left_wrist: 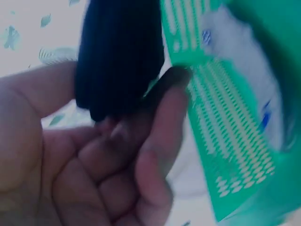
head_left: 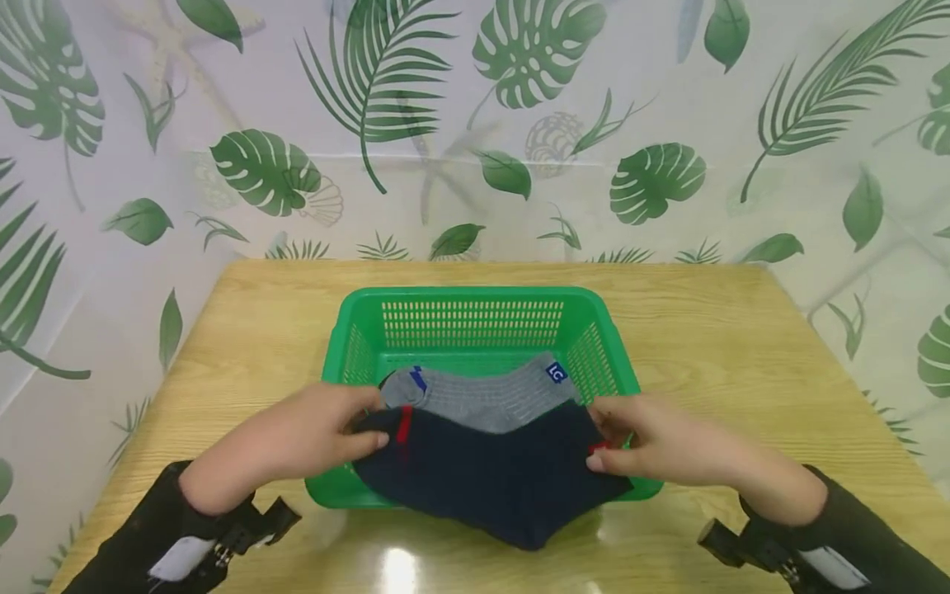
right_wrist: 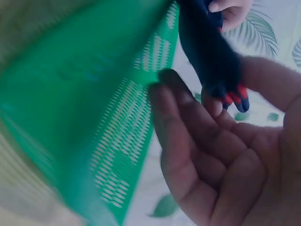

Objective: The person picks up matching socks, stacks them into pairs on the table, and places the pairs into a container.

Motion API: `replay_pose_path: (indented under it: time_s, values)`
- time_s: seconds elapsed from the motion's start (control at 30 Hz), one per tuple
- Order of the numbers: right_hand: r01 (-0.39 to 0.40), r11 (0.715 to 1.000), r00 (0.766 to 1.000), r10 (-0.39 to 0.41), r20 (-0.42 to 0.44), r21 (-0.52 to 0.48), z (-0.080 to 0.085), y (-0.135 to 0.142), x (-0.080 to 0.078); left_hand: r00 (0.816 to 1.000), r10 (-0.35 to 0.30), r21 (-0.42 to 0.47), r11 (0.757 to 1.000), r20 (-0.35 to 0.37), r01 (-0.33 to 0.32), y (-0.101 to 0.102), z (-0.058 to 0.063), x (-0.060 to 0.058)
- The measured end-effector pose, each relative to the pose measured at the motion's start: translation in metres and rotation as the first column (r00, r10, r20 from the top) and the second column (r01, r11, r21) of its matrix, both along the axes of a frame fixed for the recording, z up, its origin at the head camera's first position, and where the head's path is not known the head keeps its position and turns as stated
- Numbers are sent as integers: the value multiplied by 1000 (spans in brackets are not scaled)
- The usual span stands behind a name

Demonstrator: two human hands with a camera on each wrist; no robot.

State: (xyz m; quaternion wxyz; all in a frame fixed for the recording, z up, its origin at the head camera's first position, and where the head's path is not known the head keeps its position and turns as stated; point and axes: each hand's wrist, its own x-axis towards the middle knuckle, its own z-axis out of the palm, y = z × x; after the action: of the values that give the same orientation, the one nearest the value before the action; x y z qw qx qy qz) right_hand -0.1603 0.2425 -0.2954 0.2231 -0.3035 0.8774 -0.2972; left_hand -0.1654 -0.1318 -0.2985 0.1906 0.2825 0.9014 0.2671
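Note:
A dark navy sock (head_left: 490, 470) with red marks is stretched sideways over the front of a green plastic basket (head_left: 475, 293). My left hand (head_left: 319, 429) pinches its left end between thumb and fingers, and my right hand (head_left: 653, 433) pinches the right end. The sock's middle sags past the basket's front rim. Behind it, inside the basket, lies a grey ribbed sock (head_left: 482, 400) with blue patches, its lower edge hidden by the navy one. In the right wrist view the navy sock (right_wrist: 207, 52) runs from my fingers towards the other hand.
The basket has slotted walls and stands on a light wooden table (head_left: 260, 346). A wall covering (head_left: 460, 198) with a green leaf print rises behind the table. A small device (head_left: 245, 528) is strapped at each wrist over black sleeves.

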Motion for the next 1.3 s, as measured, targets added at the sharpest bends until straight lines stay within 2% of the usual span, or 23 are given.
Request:
replay_pose_path:
  time_s: [0.1,0.2,0.3,0.37,0.43,0.5,0.63,0.77,0.83,0.93,1.03,1.13,1.2,1.27,1.3]
  values:
    - [94,994,983,-84,-161,57,15,-4,-24,990,109,-65,991,-91,-115,7,11,-26]
    - [195,966,962,-154,-224,171,26,-12,-55,977,177,-156,968,-116,-194,20,10,-57]
    - [183,934,980,-146,-138,308,24,-23,-81,983,177,-261,948,-41,-182,32,1,-82]
    - [144,903,989,-139,-42,404,17,-31,-91,987,158,-327,935,41,-136,39,-7,-94]
    - [109,871,988,-148,44,478,7,-39,-98,981,144,-377,922,133,-85,43,-15,-101]
    - [103,851,977,-184,108,515,-2,-46,-102,969,147,-400,915,199,-57,46,-20,-104]
    - [108,791,962,-235,136,602,-19,-64,-110,951,172,-430,901,257,-46,50,-27,-107]
    - [93,694,954,-268,136,714,-30,-78,-120,951,184,-494,868,248,-39,53,-37,-112]
    - [82,651,950,-280,139,755,-37,-82,-124,959,176,-532,846,222,-32,56,-43,-114]
    - [69,615,945,-292,145,786,-51,-86,-127,974,156,-583,812,167,-30,61,-53,-114]
    - [28,564,972,-207,108,825,-63,-88,-129,984,135,-619,784,114,-35,65,-60,-111]
    - [11,515,994,-99,47,857,-67,-90,-127,988,127,-630,775,88,-43,67,-63,-108]
    - [28,491,999,-46,-6,871,-66,-92,-123,990,125,-632,773,61,-58,67,-62,-106]
    - [74,498,997,-34,-66,864,-60,-95,-118,993,119,-609,787,-6,-98,70,-58,-103]
    - [104,512,994,-19,-110,853,-56,-97,-115,993,111,-588,800,-49,-119,72,-55,-101]
